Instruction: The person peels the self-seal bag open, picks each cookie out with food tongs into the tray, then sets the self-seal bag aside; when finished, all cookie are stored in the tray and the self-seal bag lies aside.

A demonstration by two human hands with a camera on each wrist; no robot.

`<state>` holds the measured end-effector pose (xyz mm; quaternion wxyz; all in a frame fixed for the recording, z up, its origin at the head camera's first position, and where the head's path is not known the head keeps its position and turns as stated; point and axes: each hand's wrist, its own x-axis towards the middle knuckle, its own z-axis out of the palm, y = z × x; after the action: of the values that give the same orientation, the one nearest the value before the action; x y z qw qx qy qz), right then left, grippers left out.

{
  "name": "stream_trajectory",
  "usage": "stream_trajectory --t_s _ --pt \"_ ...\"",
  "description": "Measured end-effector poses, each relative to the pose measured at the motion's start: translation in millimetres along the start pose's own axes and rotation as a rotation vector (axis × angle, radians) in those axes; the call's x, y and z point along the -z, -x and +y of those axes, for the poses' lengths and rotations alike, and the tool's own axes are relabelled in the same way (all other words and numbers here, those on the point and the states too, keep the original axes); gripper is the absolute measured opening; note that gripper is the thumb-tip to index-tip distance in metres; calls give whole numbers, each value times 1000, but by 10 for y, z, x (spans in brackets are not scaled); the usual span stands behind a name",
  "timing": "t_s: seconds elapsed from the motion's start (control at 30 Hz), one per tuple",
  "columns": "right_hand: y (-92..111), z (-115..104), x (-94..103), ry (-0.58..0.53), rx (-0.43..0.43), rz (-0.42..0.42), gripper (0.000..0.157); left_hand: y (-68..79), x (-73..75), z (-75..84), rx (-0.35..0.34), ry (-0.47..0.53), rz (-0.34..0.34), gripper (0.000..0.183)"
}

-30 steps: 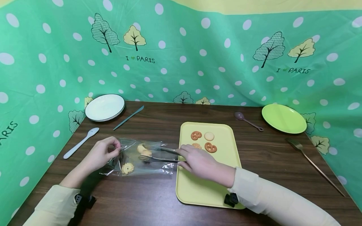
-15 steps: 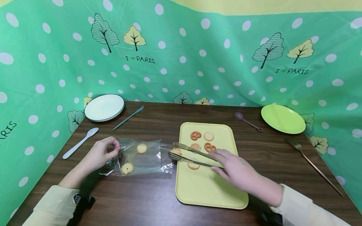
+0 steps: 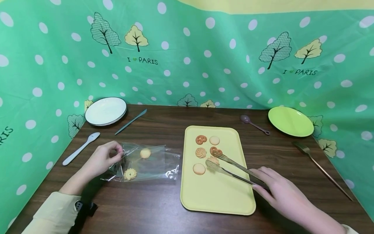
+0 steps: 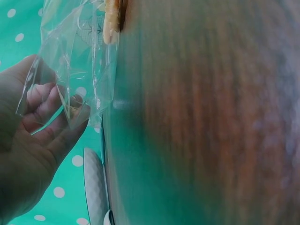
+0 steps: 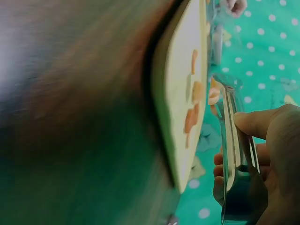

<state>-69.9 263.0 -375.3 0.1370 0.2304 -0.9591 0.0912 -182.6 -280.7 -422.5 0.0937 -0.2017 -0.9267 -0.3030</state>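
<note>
My left hand (image 3: 100, 161) pinches the mouth of a clear plastic bag (image 3: 159, 165) lying on the table. Inside the bag are a round cookie (image 3: 145, 153) and a ring-shaped cookie (image 3: 130, 174) with a ruffled edge. My right hand (image 3: 284, 191) grips metal tongs (image 5: 229, 126), whose tips hold a pale cookie (image 3: 214, 160) over the yellow tray (image 3: 217, 198). Around it on the tray are a pretzel cookie (image 3: 201, 139), another pretzel (image 3: 214, 150) partly behind the tongs, a swirl cookie (image 3: 200, 152) and two round cookies (image 3: 199, 169).
At the back left stand a white dish (image 3: 105, 111), a blue knife (image 3: 130, 122) and a pale spoon (image 3: 81, 149). A purple spoon (image 3: 254, 124), a green plate (image 3: 290, 121) and a long fork (image 3: 324, 170) lie on the right. A green patterned cloth (image 3: 187, 65) hangs behind.
The right hand has drawn the tongs rightward out of the bag, bringing a cookie over the tray. The left hand keeps pinching the bag in about the same spot.
</note>
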Motion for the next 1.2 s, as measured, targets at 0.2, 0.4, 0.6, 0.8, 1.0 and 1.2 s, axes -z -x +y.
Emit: stream_trajectory --t_s 0.2,0.4,0.6,0.8,1.0,1.2 --pt "132 76 -73 3 -59 -37 40 9 12 -2 8 -1 -1 16" --pt "148 139 -136 -12 -43 -41 41 22 9 -13 4 10 2 16" --pt "45 150 -117 -56 -10 -42 42 19 8 -13 13 13 1 14" --pt "-194 9 -185 -98 41 -36 36 9 6 -4 26 18 -9 12" --pt "-500 -219 -313 -113 136 -34 34 9 7 7 25 12 -16 13" --pt "-804 -468 -432 -87 238 -54 33 -4 11 16 21 4 -13 11"
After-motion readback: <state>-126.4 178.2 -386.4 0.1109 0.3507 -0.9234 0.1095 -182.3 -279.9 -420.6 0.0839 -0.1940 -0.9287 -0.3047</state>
